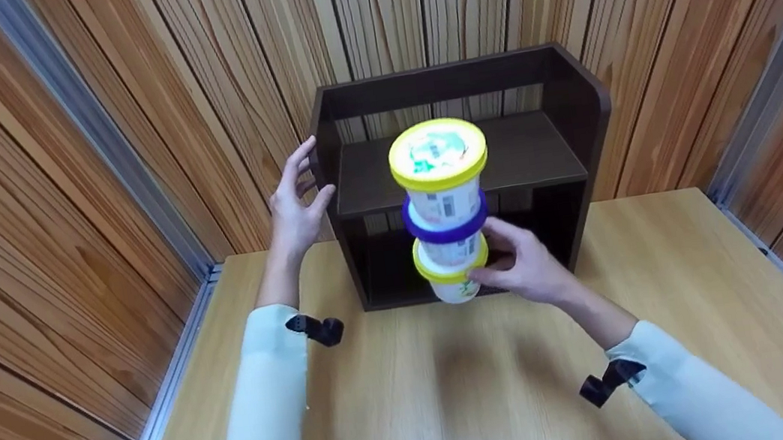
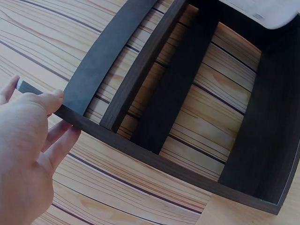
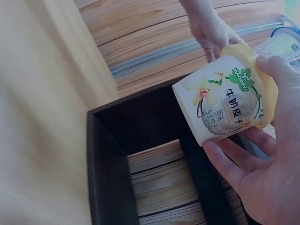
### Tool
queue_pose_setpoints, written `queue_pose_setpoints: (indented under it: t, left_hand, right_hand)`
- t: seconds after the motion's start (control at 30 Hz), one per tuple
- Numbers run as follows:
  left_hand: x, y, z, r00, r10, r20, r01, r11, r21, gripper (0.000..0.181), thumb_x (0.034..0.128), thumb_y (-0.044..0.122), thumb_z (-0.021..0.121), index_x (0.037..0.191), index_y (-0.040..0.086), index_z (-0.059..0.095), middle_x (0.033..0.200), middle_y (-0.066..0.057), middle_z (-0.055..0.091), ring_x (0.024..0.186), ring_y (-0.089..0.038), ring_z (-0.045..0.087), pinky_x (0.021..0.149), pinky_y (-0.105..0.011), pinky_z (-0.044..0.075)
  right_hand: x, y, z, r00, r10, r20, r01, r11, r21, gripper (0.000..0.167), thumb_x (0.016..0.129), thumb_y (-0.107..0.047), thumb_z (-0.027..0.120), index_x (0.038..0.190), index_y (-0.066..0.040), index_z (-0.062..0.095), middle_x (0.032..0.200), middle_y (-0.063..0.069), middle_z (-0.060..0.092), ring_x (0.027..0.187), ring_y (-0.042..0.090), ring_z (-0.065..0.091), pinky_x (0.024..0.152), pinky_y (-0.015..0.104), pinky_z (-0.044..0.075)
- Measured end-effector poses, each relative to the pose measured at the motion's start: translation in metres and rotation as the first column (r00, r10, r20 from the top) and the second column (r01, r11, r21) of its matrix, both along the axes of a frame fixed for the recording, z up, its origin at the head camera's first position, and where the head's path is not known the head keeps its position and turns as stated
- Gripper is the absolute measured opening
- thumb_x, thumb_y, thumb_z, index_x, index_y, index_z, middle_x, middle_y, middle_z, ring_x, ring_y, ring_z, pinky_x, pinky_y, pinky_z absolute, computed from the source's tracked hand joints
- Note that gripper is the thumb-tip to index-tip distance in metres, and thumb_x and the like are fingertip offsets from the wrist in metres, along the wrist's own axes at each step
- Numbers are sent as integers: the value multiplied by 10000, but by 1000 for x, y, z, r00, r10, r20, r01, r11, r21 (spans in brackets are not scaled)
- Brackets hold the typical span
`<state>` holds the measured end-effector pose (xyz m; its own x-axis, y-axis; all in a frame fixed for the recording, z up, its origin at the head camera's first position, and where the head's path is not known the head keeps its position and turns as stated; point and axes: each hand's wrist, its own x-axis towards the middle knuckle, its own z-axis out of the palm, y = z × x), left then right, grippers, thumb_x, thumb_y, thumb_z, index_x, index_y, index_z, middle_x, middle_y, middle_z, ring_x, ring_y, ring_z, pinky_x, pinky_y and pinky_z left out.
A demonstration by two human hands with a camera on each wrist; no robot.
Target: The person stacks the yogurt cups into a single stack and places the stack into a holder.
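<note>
My right hand [image 1: 525, 267] grips the lowest of three stacked tubs, held up in front of a small dark brown shelf [image 1: 526, 153]. That bottom tub [image 3: 222, 101] is white with a yellow lid and a flower print. On it stands a tub with a purple-blue rim [image 1: 450, 233], and on top a third tub [image 1: 443, 202] with a yellow lid. My left hand [image 1: 297, 206] holds the shelf's left side panel near its upper front edge. In the left wrist view its thumb lies on one face of the panel [image 2: 140, 152] and fingers on the other.
The shelf stands on a light wooden table [image 1: 400, 400] against a wood-plank wall [image 1: 222, 83]. Its upper board and lower compartment [image 1: 386, 266] face me. Metal strips [image 1: 162, 432] run along the table's sides. Each sleeve carries a small black camera mount [image 1: 319, 330].
</note>
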<state>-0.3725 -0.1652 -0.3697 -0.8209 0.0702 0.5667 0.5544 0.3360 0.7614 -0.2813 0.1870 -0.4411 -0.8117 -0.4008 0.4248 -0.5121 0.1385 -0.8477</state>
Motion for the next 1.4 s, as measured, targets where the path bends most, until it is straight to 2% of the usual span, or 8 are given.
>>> queue_pose_setpoints:
  t: [0.33, 0.57, 0.8, 0.87, 1.03, 1.13, 1.27, 1.4]
  left_hand:
    - [-1, 2, 0, 1000, -5, 3, 5, 1000, -9, 737, 1056, -73, 695, 1713, 137, 439, 1825, -95, 406, 1613, -351, 486, 1322, -523, 502]
    - [-1, 3, 0, 1000, -11, 4, 11, 1000, -13, 736, 1056, -70, 698, 1712, 145, 441, 1822, -98, 408, 1615, -353, 482, 1327, -532, 494]
    - [-1, 3, 1, 1000, -6, -5, 6, 1000, -3, 734, 1047, -76, 708, 1702, 142, 458, 1809, -100, 433, 1607, -363, 492, 1316, -538, 507]
    - [0, 4, 1, 1000, -8, -6, 8, 1000, -1, 733, 1045, -75, 710, 1700, 139, 460, 1808, -103, 436, 1605, -371, 493, 1315, -542, 508]
    - [1, 5, 1, 1000, -4, -1, 4, 1000, 2, 733, 1044, -78, 711, 1699, 140, 464, 1804, -105, 441, 1603, -373, 492, 1314, -537, 510]
    - [2, 5, 2, 1000, -6, 5, 5, 1000, 6, 733, 1046, -83, 705, 1699, 144, 463, 1808, -97, 434, 1606, -364, 489, 1317, -534, 508]
    - [2, 5, 2, 1000, -9, 13, 9, 1000, 3, 734, 1052, -81, 698, 1705, 152, 455, 1815, -85, 424, 1610, -351, 485, 1322, -532, 504]
    - [1, 4, 2, 1000, -7, 10, 7, 1000, -6, 733, 1055, -77, 697, 1707, 155, 452, 1814, -86, 424, 1613, -347, 485, 1321, -529, 507]
  right_hand:
    - [-13, 8, 27, 998, -49, -27, 49, 999, 0, 671, 960, 33, 829, 1578, 19, 567, 1488, 184, 724, 1259, 48, 749, 1025, 308, 681]
    - [-22, 14, 42, 994, -111, -10, 111, 994, -22, 642, 988, 26, 798, 1589, -5, 573, 1500, 206, 717, 1214, 62, 750, 1020, 252, 660]
    - [-33, 17, 55, 993, -118, 2, 118, 990, -72, 679, 987, 83, 777, 1620, 5, 544, 1522, 196, 715, 1254, 59, 757, 1080, 235, 628]
    - [-35, 18, 58, 993, -122, 8, 122, 989, -82, 690, 985, 91, 772, 1628, -1, 539, 1519, 182, 720, 1272, 60, 750, 1064, 241, 638]
    - [-40, 20, 67, 989, -145, 17, 145, 986, -81, 670, 997, 69, 769, 1623, -13, 548, 1427, 91, 776, 1167, 87, 780, 887, 261, 684]
    - [-44, 18, 74, 989, -146, 19, 147, 985, -91, 645, 1009, 61, 756, 1616, -16, 551, 1416, 54, 782, 1170, 89, 782, 914, 259, 680]
    - [-49, 15, 82, 991, -134, 24, 135, 986, -95, 630, 1033, 28, 745, 1626, -40, 541, 1503, 130, 736, 1255, 78, 762, 1023, 254, 659]
    - [-56, 12, 86, 991, -126, 43, 130, 987, -97, 631, 1047, -1, 747, 1636, -47, 528, 1545, 180, 699, 1277, 80, 750, 1032, 254, 661]
